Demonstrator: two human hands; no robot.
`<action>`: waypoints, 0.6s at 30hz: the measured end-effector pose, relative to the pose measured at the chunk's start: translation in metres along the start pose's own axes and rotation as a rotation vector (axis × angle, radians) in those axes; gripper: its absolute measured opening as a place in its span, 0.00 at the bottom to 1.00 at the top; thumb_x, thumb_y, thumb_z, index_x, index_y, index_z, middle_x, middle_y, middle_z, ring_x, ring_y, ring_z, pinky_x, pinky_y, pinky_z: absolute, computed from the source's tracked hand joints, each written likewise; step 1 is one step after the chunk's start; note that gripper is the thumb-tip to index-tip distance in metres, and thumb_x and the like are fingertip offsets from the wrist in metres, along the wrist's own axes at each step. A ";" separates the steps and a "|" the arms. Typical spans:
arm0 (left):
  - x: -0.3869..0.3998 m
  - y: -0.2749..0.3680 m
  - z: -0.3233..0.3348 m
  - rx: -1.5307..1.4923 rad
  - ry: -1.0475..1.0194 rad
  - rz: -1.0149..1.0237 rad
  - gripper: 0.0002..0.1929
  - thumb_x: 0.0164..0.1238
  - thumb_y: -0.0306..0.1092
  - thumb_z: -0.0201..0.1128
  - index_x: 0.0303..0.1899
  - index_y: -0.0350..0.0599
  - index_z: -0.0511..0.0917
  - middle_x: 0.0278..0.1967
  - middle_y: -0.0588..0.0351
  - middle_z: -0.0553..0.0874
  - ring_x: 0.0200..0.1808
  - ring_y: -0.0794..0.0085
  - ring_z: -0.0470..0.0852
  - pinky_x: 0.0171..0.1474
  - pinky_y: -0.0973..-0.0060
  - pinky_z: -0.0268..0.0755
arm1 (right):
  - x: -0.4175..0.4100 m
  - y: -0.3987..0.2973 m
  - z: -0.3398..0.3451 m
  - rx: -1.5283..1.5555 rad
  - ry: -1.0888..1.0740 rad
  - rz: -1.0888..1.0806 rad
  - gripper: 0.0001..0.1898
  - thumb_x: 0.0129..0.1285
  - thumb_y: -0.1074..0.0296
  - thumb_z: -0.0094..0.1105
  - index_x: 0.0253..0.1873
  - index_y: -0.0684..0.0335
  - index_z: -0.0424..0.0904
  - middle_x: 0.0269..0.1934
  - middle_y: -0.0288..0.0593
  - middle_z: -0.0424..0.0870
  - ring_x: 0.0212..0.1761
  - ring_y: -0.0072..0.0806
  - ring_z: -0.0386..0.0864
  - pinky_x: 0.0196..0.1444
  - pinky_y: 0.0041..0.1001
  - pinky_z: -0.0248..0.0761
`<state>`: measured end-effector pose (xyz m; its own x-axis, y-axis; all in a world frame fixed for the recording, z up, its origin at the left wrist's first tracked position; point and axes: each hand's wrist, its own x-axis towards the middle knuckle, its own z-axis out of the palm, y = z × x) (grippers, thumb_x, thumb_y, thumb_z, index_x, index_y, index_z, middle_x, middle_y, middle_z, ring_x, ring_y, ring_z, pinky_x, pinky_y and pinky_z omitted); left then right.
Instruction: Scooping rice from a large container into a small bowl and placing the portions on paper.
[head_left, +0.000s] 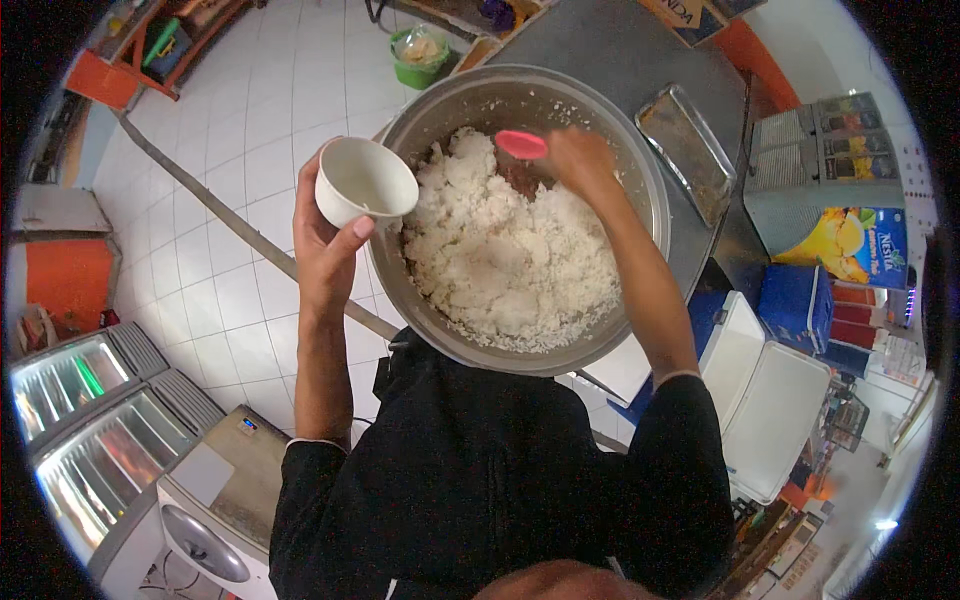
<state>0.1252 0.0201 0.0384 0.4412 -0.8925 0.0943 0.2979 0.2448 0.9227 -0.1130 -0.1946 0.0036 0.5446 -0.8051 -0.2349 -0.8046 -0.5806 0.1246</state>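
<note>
A large round metal pot (651, 217) stands before me, with a broad heap of white cooked rice (517, 262) in it. Grains cling to its inner wall. Over the far right part of the pot, my right hand (581, 159) grips a pink utensil (521, 144), whose oval end points left. The hand is blurred, and it hides the rest of the utensil. Beneath it shows a reddish-brown patch (525, 178) among the rice; what it is I cannot tell. My left hand (330, 244) holds a white bowl (367, 180) tilted at the pot's left rim, thumb on its near side.
The pot rests by a dark grey tabletop (600, 45), where a shallow metal tray (690, 154) lies to the right. A green bucket (420, 60) with a plastic bag stands beyond. An open white cooler box (772, 405) is at right, lit display coolers (97, 442) at lower left.
</note>
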 end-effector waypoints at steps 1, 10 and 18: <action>-0.001 0.001 0.001 0.001 -0.002 0.005 0.46 0.44 0.40 0.76 0.66 0.38 0.61 0.59 0.47 0.74 0.62 0.60 0.73 0.67 0.63 0.64 | 0.016 -0.002 0.007 0.000 0.006 0.000 0.10 0.57 0.69 0.54 0.35 0.65 0.85 0.36 0.54 0.86 0.38 0.48 0.86 0.41 0.42 0.79; -0.015 -0.002 -0.002 0.016 0.008 0.022 0.46 0.45 0.40 0.76 0.67 0.41 0.60 0.58 0.49 0.74 0.62 0.61 0.73 0.66 0.64 0.64 | -0.011 -0.041 0.059 0.000 -0.215 -0.462 0.09 0.56 0.70 0.54 0.35 0.62 0.85 0.34 0.56 0.85 0.37 0.49 0.85 0.40 0.44 0.79; -0.014 0.004 0.007 0.020 0.019 0.009 0.46 0.45 0.40 0.75 0.67 0.40 0.61 0.58 0.49 0.73 0.62 0.62 0.73 0.66 0.64 0.64 | 0.044 -0.013 0.012 -0.049 0.120 -0.226 0.09 0.56 0.66 0.57 0.34 0.62 0.85 0.32 0.57 0.85 0.35 0.48 0.86 0.38 0.44 0.80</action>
<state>0.1140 0.0312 0.0436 0.4595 -0.8831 0.0953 0.2773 0.2446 0.9291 -0.0815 -0.2211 -0.0196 0.7358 -0.6611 -0.1467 -0.6484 -0.7503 0.1291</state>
